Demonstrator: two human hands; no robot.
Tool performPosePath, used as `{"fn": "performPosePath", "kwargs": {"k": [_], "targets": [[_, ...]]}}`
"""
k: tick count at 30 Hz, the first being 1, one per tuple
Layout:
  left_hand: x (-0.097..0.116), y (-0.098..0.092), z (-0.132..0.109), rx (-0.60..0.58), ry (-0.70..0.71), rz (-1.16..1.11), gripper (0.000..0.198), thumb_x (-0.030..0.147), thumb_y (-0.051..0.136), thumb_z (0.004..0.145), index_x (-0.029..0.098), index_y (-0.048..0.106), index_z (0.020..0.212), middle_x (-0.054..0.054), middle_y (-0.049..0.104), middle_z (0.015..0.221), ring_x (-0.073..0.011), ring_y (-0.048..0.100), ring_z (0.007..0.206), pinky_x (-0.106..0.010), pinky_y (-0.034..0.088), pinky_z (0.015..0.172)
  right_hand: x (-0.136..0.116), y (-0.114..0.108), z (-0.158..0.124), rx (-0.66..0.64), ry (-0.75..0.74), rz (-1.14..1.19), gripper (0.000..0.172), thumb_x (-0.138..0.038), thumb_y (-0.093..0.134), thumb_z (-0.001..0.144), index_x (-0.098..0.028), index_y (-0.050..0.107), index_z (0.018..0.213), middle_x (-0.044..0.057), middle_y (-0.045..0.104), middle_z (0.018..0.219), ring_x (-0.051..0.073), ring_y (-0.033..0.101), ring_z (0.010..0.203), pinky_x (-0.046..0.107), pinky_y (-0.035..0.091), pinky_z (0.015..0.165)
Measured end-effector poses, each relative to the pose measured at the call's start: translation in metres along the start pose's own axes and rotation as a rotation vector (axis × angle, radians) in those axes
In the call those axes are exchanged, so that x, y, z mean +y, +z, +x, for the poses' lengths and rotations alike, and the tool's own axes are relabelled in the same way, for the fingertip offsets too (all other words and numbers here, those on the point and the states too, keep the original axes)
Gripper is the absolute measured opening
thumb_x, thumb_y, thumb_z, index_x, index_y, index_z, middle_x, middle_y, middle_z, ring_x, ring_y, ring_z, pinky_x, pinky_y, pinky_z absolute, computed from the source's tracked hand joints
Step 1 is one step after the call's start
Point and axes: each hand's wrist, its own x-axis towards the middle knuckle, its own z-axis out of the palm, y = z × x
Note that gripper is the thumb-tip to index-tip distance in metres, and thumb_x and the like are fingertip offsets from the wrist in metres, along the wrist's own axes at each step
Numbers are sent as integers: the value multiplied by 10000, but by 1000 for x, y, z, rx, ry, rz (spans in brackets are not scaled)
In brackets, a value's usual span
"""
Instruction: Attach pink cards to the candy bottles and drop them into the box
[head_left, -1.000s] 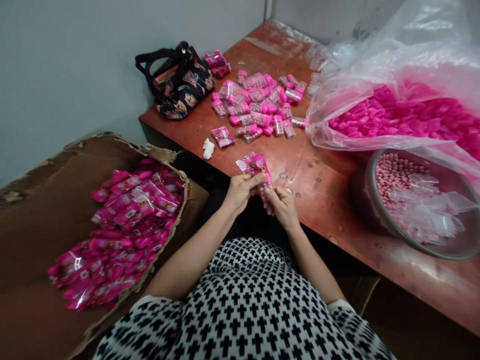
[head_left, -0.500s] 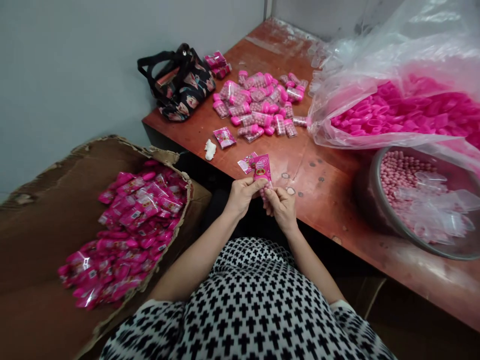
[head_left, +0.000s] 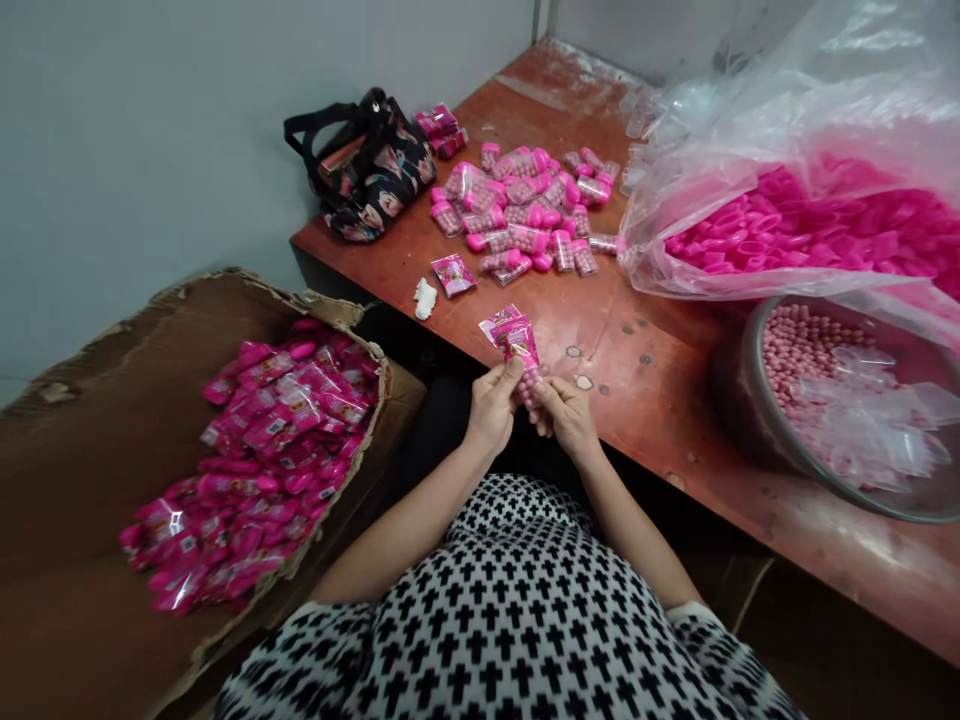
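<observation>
My left hand [head_left: 493,408] pinches a pink printed packet [head_left: 521,343] between thumb and fingers at the table's front edge. Closed around a small clear bottle of pink candy balls [head_left: 529,388], my right hand [head_left: 569,414] meets the left. The bottle's top end is at the packet's lower edge; fingers hide whether it sits inside. Just beyond, a flat pink-and-white packet [head_left: 495,322] lies on the table, partly covered. Another pink packet [head_left: 453,275] rests farther left, with a crumpled white scrap [head_left: 424,298] beside it.
Capped candy bottles [head_left: 517,210] are heaped on the red-brown table [head_left: 637,395]. To the right are a clear bag of pink caps [head_left: 810,225] and a grey tub [head_left: 746,400] of candy balls and clear containers. Left are a handbag [head_left: 382,190] and a cardboard box [head_left: 90,480] of filled pink packets.
The packet has tilted and lowered between my hands, and more of the candy bottle shows below it. My left hand has shifted slightly to the right. The view has moved a little.
</observation>
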Motion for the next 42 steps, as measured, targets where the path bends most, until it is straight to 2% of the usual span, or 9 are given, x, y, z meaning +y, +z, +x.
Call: {"fn": "performPosePath", "kwargs": {"k": [6, 10, 12, 15, 19, 22, 27, 34, 42], "targets": [[13, -5, 1, -82, -23, 234, 314, 436, 698, 671, 133, 632, 624, -4, 574, 545, -100, 507, 467, -243, 422, 487, -35, -24, 16, 244, -343, -387, 279, -468, 546, 816, -231, 662, 907, 37, 677, 910, 171, 607, 870, 285, 496, 751], [16, -2, -6, -145, 131, 591, 326, 402, 684, 692, 146, 589, 514, 22, 513, 471, -76, 439, 453, -220, 356, 485, -61, -29, 39, -55, -315, -318, 266, -464, 601, 779, -203, 651, 803, 15, 646, 755, 153, 592, 729, 271, 480, 670], [15, -1, -8, -116, 197, 692, 330, 395, 679, 698, 150, 587, 497, 29, 499, 463, -68, 422, 463, -214, 335, 492, -64, -23, 47, -89, -316, -313, 258, -442, 624, 767, -191, 630, 708, 2, 613, 672, 137, 560, 645, 265, 466, 629], [12, -1, -8, -71, 142, 598, 307, 403, 673, 699, 152, 610, 533, 25, 519, 475, -76, 452, 455, -214, 354, 485, -55, -13, 50, 123, -413, -296, 226, -403, 620, 778, -193, 629, 696, 12, 635, 732, 148, 582, 722, 279, 476, 704], [9, -3, 0, 5, 9, 223, 327, 445, 692, 675, 140, 606, 597, 4, 569, 524, -96, 508, 462, -237, 421, 490, -34, -4, 36, 416, -449, -221, 238, -398, 586, 804, -214, 633, 948, 50, 652, 1019, 176, 595, 965, 314, 479, 854], [12, -2, 7, 69, 6, 34, 373, 483, 718, 640, 133, 592, 622, -18, 611, 607, -104, 554, 546, -242, 458, 554, -19, 0, 16, 319, -284, -101, 307, -422, 585, 799, -226, 590, 1035, 58, 649, 1056, 164, 629, 910, 305, 524, 796], [13, 1, 11, 18, -43, -96, 436, 539, 700, 642, 114, 614, 683, -68, 653, 690, -151, 622, 687, -249, 476, 614, -3, 7, -3, 152, -50, 158, 317, -411, 662, 739, -199, 589, 964, 0, 679, 737, 127, 638, 579, 275, 562, 563], [14, 2, 11, -5, -71, -83, 348, 406, 775, 588, 98, 657, 699, -46, 648, 662, -119, 597, 607, -247, 471, 598, -5, 10, -5, 262, -72, 177, 307, -388, 703, 703, -171, 614, 900, -5, 684, 686, 120, 630, 521, 289, 577, 534], [4, 12, 3, 159, 99, -62, 296, 388, 771, 592, 115, 661, 628, 7, 591, 569, -77, 529, 532, -219, 448, 566, -4, 19, -9, 403, -193, 129, 281, -360, 711, 704, -167, 626, 891, 27, 719, 814, 136, 670, 616, 303, 600, 591]]}}
